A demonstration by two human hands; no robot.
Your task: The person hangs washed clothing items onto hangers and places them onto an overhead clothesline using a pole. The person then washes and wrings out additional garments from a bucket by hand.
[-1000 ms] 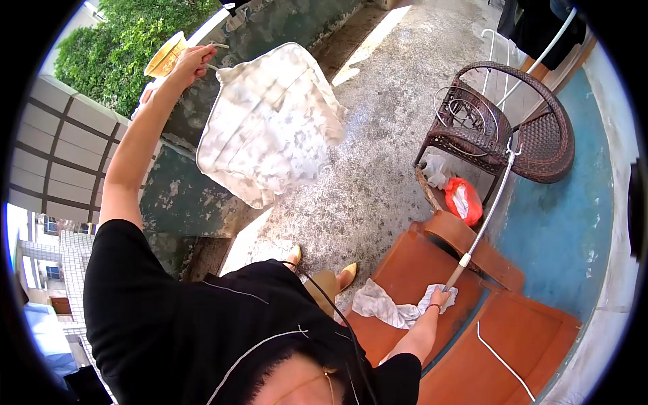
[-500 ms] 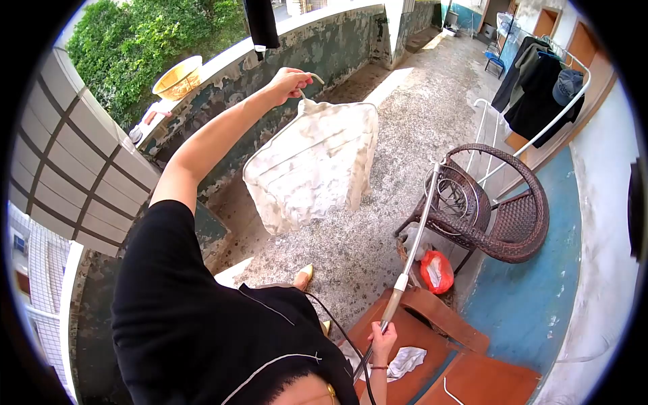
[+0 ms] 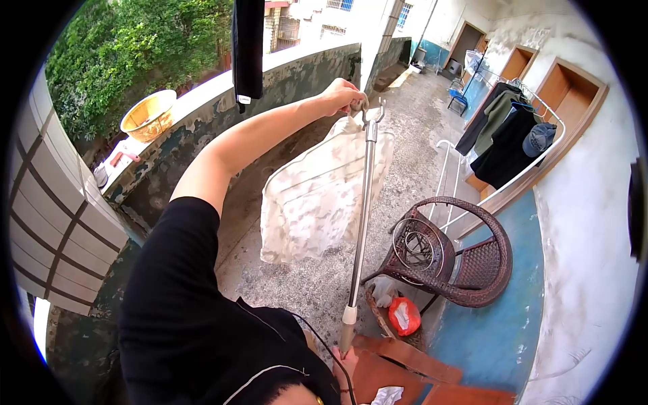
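Note:
My left hand point(image 3: 343, 98) is closed on a hanger near its hook, at the upper middle. From it hangs a pale, faintly patterned garment point(image 3: 317, 196). My right hand point(image 3: 345, 364), low in the view, is wrapped round the lower grip of a long metal pole point(image 3: 363, 223). The pole stands roughly upright in front of the garment's right part. Its forked tip is right beside the hanger's hook and my left fingers; whether they touch is hard to tell.
A wicker chair point(image 3: 482, 270) holding wire rings stands right, with a red bag point(image 3: 405, 316) below. Dark clothes point(image 3: 506, 145) hang on a white rack behind. A yellow basket point(image 3: 150, 116) sits on the left ledge point(image 3: 196, 101). Brown padded furniture point(image 3: 398, 364) lies bottom right.
The view has turned up along the corridor. My left hand has brought the hanger and garment rightward to the pole's tip. The pole, lifted by my right hand, now stands more upright.

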